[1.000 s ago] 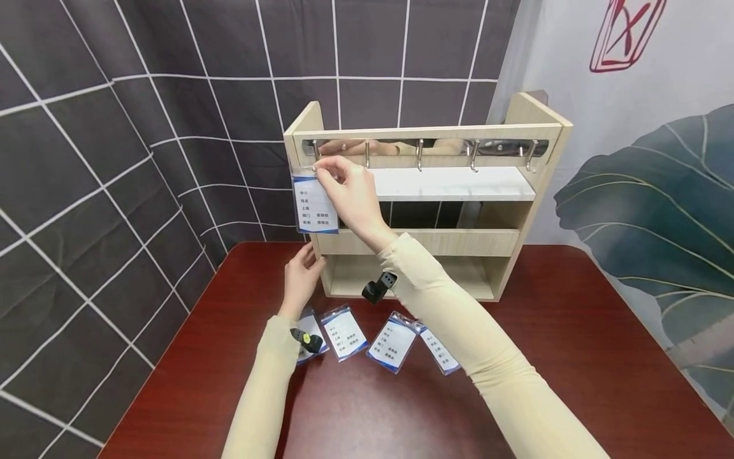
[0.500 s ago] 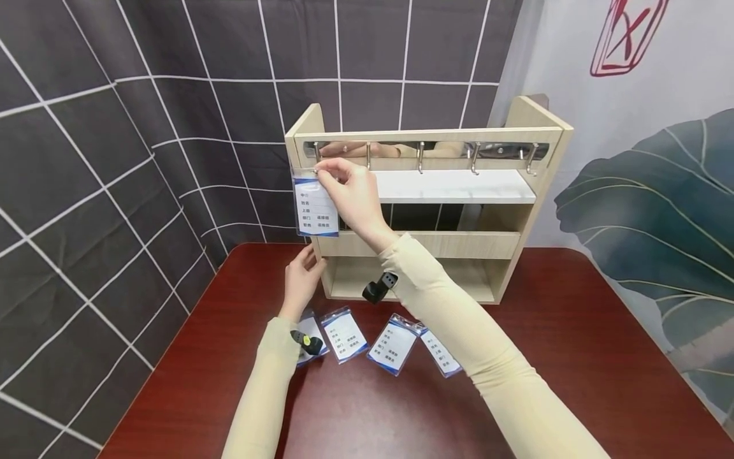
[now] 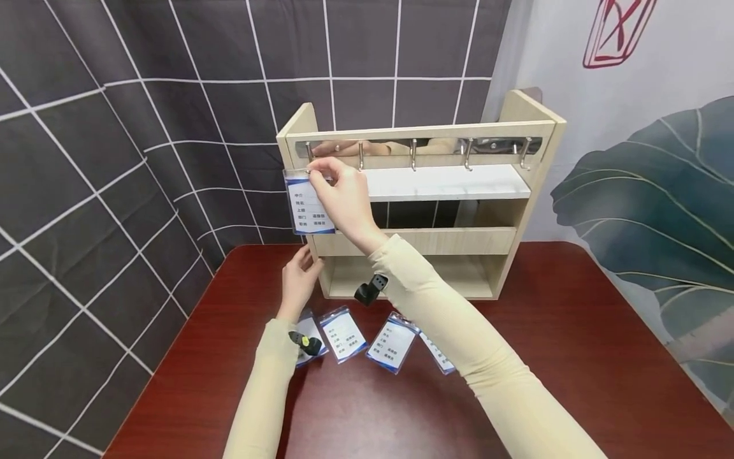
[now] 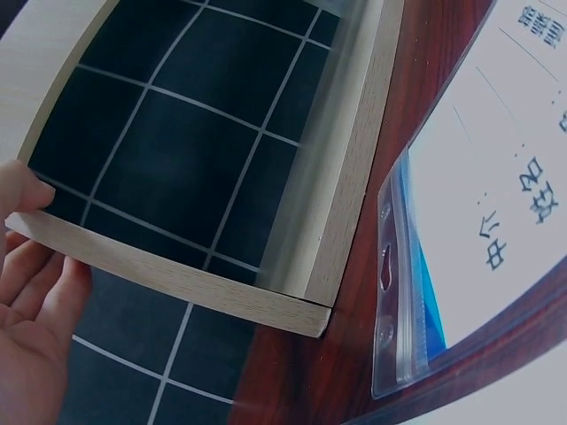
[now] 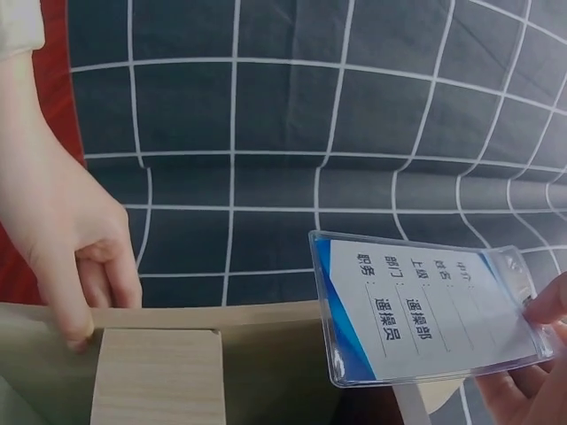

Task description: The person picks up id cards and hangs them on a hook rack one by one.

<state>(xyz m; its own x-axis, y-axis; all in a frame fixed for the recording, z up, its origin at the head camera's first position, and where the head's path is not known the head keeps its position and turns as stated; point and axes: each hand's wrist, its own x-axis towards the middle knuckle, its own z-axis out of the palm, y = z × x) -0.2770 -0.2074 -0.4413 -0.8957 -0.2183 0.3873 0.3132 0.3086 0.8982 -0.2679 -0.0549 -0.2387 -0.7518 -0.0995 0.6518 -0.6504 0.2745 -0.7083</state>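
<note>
My right hand (image 3: 346, 201) pinches the top edge of a clear ID badge holder (image 3: 308, 207) with a white and blue card in it. The badge hangs upright just below the leftmost metal hook (image 3: 309, 152) of a pale wooden shelf rack (image 3: 424, 242). Fingers hide whether its slot is on the hook. Lower down, my left hand (image 3: 298, 284) grips the rack's left side panel (image 4: 168, 270), thumb on one face and fingers on the other in the left wrist view. The right wrist view shows the badge (image 5: 425, 310) held by fingertips at its slotted end.
Several more badges, such as one in the middle (image 3: 392, 344) and one to its left (image 3: 343, 335), lie on the red-brown table (image 3: 367, 408) before the rack. More hooks (image 3: 413, 155) line the metal strip to the right. A dark grid-patterned curtain (image 3: 218, 44) stands behind and left.
The head view has shifted slightly. Both hands and the badge keep nearly the same places against the rack.
</note>
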